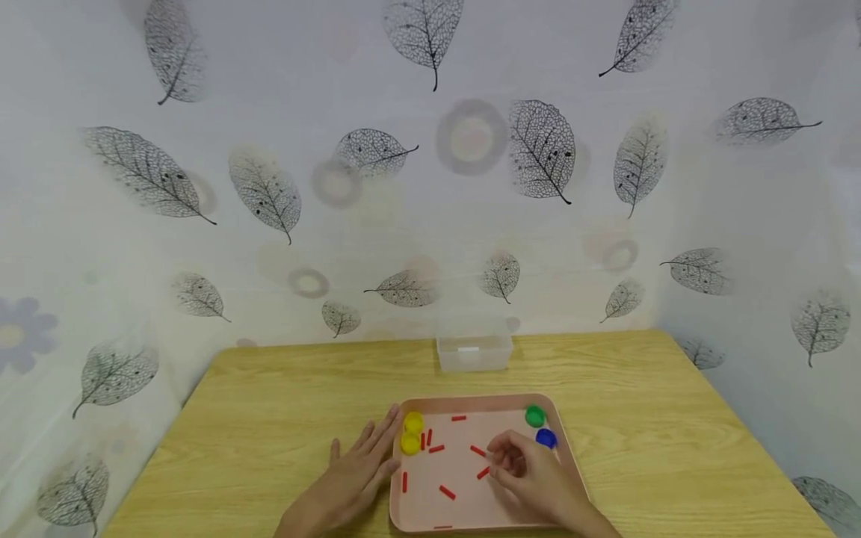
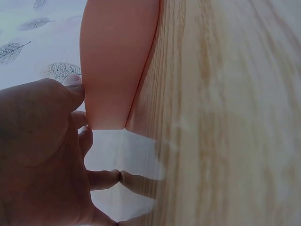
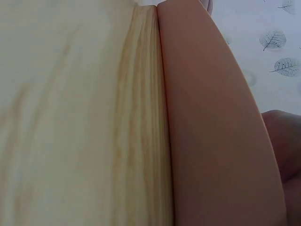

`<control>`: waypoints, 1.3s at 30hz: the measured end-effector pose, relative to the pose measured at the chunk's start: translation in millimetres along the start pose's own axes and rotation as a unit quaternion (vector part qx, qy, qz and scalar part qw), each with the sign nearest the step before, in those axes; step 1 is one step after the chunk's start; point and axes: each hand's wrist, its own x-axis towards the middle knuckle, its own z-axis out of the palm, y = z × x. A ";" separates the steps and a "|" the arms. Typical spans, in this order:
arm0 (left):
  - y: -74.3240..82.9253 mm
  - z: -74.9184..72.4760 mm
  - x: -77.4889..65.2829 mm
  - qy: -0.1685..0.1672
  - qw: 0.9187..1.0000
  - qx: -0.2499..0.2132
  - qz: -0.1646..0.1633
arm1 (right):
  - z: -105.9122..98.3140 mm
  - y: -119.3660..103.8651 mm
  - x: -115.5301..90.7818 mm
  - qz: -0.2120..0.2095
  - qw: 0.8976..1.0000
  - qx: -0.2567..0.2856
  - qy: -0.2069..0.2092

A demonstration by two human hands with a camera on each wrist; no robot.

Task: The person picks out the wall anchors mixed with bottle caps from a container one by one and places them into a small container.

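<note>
A pink tray (image 1: 471, 515) lies on the wooden table, with several short red sticks (image 1: 447, 492) scattered in it. Over its right half, my right hand (image 1: 534, 474) has its fingers bent, thumb and index tips apart. Those tips are close to two red sticks (image 1: 477, 450); whether they touch is unclear. My left hand (image 1: 353, 474) is spread at the tray's left side, fingers straight. In the left wrist view, the left thumb (image 2: 73, 89) rests against the tray wall (image 2: 120, 61). The right wrist view shows mostly the tray's outer wall (image 3: 211, 117), hiding the right fingertips.
Two yellow round pieces (image 1: 412, 433) sit at the tray's upper left. A green round piece (image 1: 534, 416) and a blue one (image 1: 546, 438) sit at its upper right. Behind the tray, a clear plastic box (image 1: 474, 355) stands by the leaf-patterned wall covering (image 1: 403, 224).
</note>
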 end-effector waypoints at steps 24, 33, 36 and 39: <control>1.2 2.4 -1.8 -0.029 0.999 0.003 -0.038 | 6.3 4.8 1.4 0.034 0.995 -0.025 -0.092; 0.6 2.9 -0.6 -0.029 0.999 0.001 -0.037 | 6.7 0.7 1.5 0.064 0.993 -0.024 -0.099; 0.9 2.0 -0.3 -0.028 0.999 0.004 -0.034 | 6.1 1.0 1.5 0.067 0.993 -0.022 -0.096; 1.7 1.6 0.8 -0.028 0.999 0.005 -0.033 | 4.9 1.8 0.5 0.050 0.995 -0.030 -0.085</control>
